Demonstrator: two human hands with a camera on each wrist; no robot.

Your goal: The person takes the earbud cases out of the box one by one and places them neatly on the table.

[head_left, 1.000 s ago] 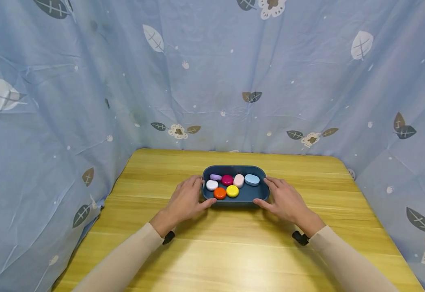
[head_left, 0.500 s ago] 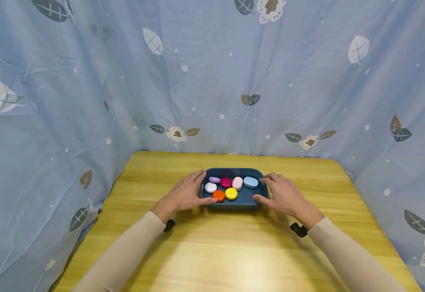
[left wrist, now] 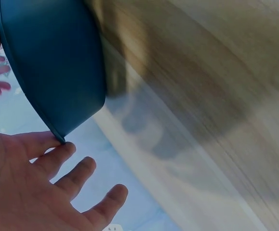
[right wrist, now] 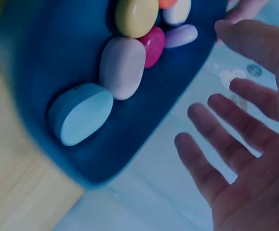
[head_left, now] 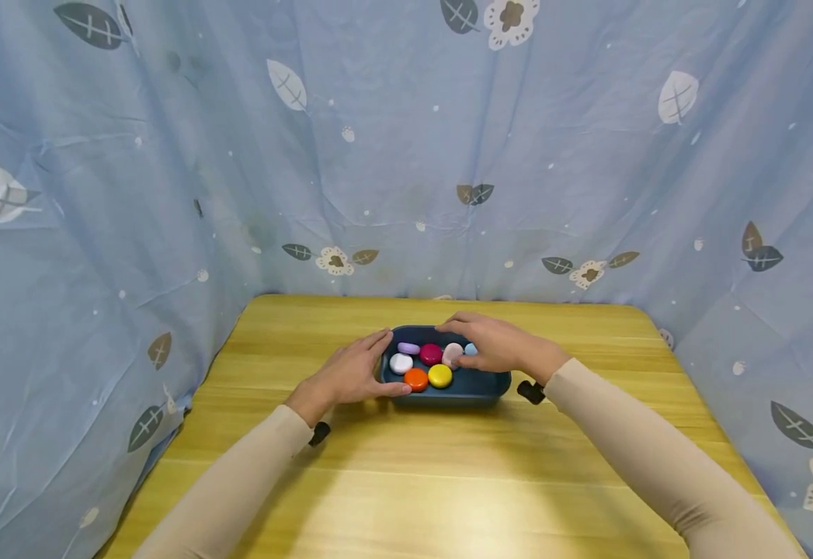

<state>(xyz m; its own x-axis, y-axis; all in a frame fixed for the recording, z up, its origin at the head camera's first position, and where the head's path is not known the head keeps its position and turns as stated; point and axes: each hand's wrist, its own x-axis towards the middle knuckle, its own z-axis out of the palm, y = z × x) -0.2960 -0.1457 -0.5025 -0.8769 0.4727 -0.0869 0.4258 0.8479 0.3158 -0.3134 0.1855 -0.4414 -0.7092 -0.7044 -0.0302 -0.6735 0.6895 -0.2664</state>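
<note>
On the table stands a dark blue oval tray (head_left: pixel 479 386) holding several smooth, pebble-like pieces. At its left end, my left hand (head_left: pixel 349 374) holds the tray with the thumb over the near rim and the index finger at the far rim. Over the right half hovers my right hand (head_left: pixel 497 343), fingers spread, nothing held. It partly covers the light blue piece (right wrist: pixel 84 115), with the pale pink piece (head_left: pixel 452 354) near its thumb. Farther left lie magenta (head_left: pixel 431 354), yellow (head_left: pixel 440 376), orange (head_left: pixel 416 380), white (head_left: pixel 401 363) and purple (head_left: pixel 408 348) pieces.
The wooden table (head_left: pixel 434 473) extends on every side of the tray. A blue curtain (head_left: pixel 392 155) with leaf and flower prints hangs behind it and along both sides. Small black devices sit under the wrists, such as the right wrist device (head_left: pixel 532 391).
My right hand has let go of the tray's right end and moved left over the pieces. The left hand stays at the left end. The pieces keep their places.
</note>
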